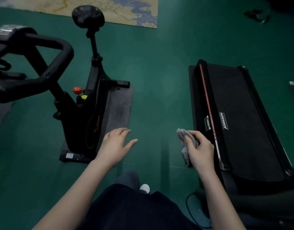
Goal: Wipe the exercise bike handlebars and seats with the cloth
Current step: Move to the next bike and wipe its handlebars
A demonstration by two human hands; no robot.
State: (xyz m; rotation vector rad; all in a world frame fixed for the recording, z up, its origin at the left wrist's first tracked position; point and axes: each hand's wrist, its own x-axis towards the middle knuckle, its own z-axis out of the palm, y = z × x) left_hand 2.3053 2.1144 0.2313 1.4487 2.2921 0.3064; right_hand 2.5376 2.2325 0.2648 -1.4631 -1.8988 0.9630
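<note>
A black exercise bike [86, 113] stands at the left on a dark mat. Its looped handlebars [48, 60] reach toward me at the upper left, and its round black seat [88, 16] sits on a post at the top. My right hand [201, 150] grips a crumpled grey cloth [184, 143] in mid-air, well right of the bike. With straight fingers and nothing in it, my left hand [116, 145] hovers just right of the bike's base.
A black Johnson treadmill [242, 122] lies on the green floor at the right, next to my right hand. A patterned rug [126, 9] lies at the top. A red knob [77, 90] sits on the bike frame. Green floor runs between bike and treadmill.
</note>
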